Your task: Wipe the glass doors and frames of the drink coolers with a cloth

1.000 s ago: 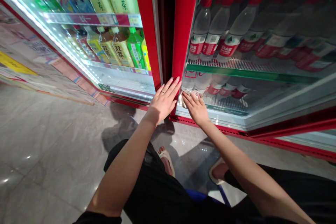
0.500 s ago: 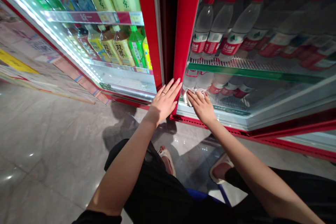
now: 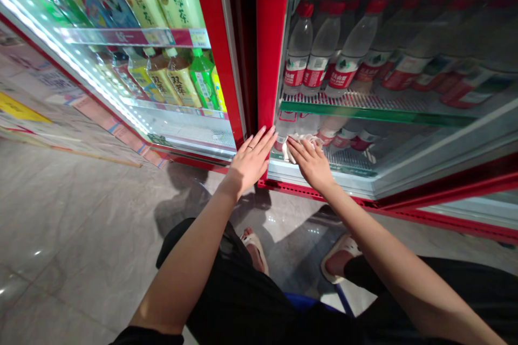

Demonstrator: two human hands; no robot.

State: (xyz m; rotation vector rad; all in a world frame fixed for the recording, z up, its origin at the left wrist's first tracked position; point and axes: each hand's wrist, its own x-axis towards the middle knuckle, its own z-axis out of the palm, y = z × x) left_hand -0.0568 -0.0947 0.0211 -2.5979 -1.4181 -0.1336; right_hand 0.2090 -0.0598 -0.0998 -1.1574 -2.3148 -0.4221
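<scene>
My left hand lies flat with fingers stretched out on the red door frame, near its lower corner. It wears a ring and holds nothing. Just to its right, my right hand presses a crumpled white cloth against the lower left of the cooler's glass door. The cloth bulges out past the fingertips, and the palm hides part of it. Behind the glass, red-capped water bottles stand on a green-edged shelf, with more bottles on the level below.
A second lit cooler with a red frame stands at left, holding tea bottles. Stacked cartons are beyond it. My sandalled feet rest on the grey tiled floor, with something blue beneath me.
The view has tilted up slightly, so the coolers sit lower and further left, and a yellow strip shows at top. Both hands keep nearly the same places, the cloth still under my right hand.
</scene>
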